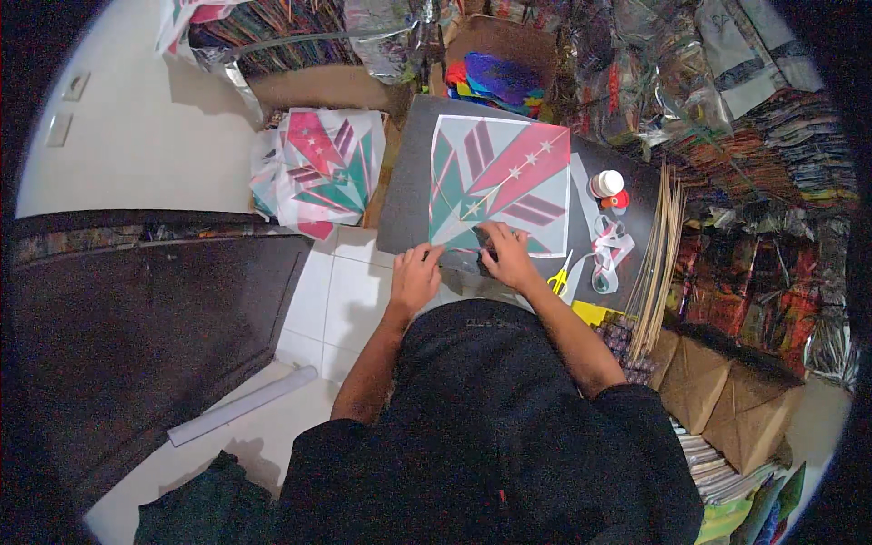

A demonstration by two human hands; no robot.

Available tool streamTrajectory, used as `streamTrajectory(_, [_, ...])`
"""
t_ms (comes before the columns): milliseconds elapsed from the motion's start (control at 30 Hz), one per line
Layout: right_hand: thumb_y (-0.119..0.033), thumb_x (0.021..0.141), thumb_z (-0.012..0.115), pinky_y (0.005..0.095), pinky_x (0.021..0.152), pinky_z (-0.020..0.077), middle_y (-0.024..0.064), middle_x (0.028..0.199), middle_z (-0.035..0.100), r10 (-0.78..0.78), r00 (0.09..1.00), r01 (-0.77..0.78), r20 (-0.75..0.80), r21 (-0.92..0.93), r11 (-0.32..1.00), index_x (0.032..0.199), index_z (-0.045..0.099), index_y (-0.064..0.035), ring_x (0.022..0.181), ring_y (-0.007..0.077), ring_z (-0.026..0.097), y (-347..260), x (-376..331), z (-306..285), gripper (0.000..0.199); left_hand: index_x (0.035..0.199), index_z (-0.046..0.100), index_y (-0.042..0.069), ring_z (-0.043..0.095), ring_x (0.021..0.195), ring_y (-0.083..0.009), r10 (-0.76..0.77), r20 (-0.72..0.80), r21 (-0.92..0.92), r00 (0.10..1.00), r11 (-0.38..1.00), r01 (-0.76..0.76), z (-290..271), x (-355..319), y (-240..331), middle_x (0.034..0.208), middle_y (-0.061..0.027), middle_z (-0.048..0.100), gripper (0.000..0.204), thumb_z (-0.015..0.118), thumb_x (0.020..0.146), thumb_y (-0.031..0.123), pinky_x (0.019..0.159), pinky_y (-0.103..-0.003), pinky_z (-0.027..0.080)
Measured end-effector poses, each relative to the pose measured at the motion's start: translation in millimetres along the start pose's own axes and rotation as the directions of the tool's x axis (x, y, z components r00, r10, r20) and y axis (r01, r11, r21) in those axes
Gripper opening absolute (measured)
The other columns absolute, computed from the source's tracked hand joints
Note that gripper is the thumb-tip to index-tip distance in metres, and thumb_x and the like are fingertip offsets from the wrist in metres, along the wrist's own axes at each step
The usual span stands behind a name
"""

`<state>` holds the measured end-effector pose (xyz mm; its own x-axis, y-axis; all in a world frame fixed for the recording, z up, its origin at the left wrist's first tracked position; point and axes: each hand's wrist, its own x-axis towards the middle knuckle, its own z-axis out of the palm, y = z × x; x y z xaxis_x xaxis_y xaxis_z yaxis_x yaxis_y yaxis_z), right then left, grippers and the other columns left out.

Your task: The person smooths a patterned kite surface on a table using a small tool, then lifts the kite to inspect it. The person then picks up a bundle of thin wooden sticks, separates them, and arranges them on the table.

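Observation:
A square kite paper [518, 173], white with red, green and maroon shapes and a row of stars, lies on a dark tabletop [409, 173]. A thin pale line, like a stick, runs along its diagonal to the near left corner. At that corner the fingers of my left hand [416, 277] are closed on the paper's edge. My right hand [509, 257] rests on the near edge, right of the middle, its fingers bent and the thumb apart. Yellow-handled scissors [558, 281] lie beside my right wrist.
Right of the paper are a white bottle [606, 183], a red-lidded item [619, 201], a tangled ribbon [610, 250] and a bundle of thin sticks [663, 263]. Similar printed sheets [318, 173] lie piled at left. A white roll [241, 405] is on the floor.

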<state>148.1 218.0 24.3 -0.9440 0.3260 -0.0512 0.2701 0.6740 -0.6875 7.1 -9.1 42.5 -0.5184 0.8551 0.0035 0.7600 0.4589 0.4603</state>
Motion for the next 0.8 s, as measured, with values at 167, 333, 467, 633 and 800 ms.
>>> streamTrajectory(167, [-0.016, 0.09, 0.072, 0.0481, 0.102, 0.0335, 0.0155, 0.13, 0.06, -0.03, 0.999, 0.03, -0.038, 0.018, 0.999, 0.146, 0.053, -0.0118, 0.123, 0.0321, 0.059, -1.5, -1.0, -0.4, 0.06, 0.14, 0.065, 0.015, 0.059, 0.121, -0.0306, -0.026, -0.038, -0.007, 0.999, 1.0, 0.026, 3.0, -3.1, -3.2, 0.131, -0.009, 0.062, 0.049, 0.068, 0.091, 0.014, 0.101, -0.051, 0.041])
streamTrajectory(333, [-0.016, 0.089, 0.071, 0.0472, 0.101, 0.033, 0.0145, 0.13, 0.06, -0.078, 0.993, 0.075, -0.088, -0.033, 0.997, 0.146, 0.053, -0.0124, 0.119, 0.0306, 0.06, 6.2, -5.6, 6.6, 0.059, 0.145, 0.064, 0.021, 0.058, 0.122, -0.0284, 0.088, 0.059, 0.056, 0.994, 0.994, -0.091, 1.8, -3.7, -1.3, 0.134, -0.0071, 0.06, 0.056, 0.071, 0.09, 0.015, 0.101, -0.051, 0.04])
streamTrajectory(467, [-0.016, 0.089, 0.07, 0.0465, 0.099, 0.0329, 0.0142, 0.128, 0.06, -0.089, 0.993, 0.085, -0.082, -0.041, 0.995, 0.145, 0.053, -0.0123, 0.115, 0.0299, 0.06, 6.6, -6.9, 6.3, 0.058, 0.147, 0.063, 0.025, 0.057, 0.122, -0.027, 0.098, 0.064, 0.088, 0.993, 0.991, -0.103, 4.0, -5.8, -1.2, 0.135, -0.006, 0.059, 0.061, 0.073, 0.088, 0.015, 0.1, -0.051, 0.04])
streamTrajectory(633, [-0.013, 0.09, 0.07, 0.0495, 0.101, 0.035, 0.0148, 0.124, 0.059, -0.078, 0.994, 0.078, -0.078, -0.007, 0.997, 0.146, 0.053, -0.011, 0.115, 0.0321, 0.06, 4.0, -11.9, 1.7, 0.059, 0.152, 0.059, 0.028, 0.056, 0.123, -0.0285, 0.085, 0.09, 0.143, 0.992, 0.985, -0.097, 10.8, -9.0, 2.8, 0.138, -0.0083, 0.057, 0.068, 0.074, 0.087, 0.016, 0.101, -0.052, 0.039])
streamTrajectory(800, [-0.011, 0.088, 0.068, 0.055, 0.105, 0.0374, 0.0178, 0.138, 0.057, -0.067, 0.998, 0.068, -0.011, 0.099, 0.993, 0.15, 0.049, -0.0101, 0.126, 0.0381, 0.056, 5.4, -24.0, 10.5, 0.065, 0.156, 0.055, 0.03, 0.055, 0.124, -0.0303, 0.079, 0.106, 0.184, 0.991, 0.978, -0.098, 20.5, -13.5, 12.0, 0.138, -0.0111, 0.056, 0.074, 0.074, 0.086, 0.016, 0.102, -0.053, 0.039])
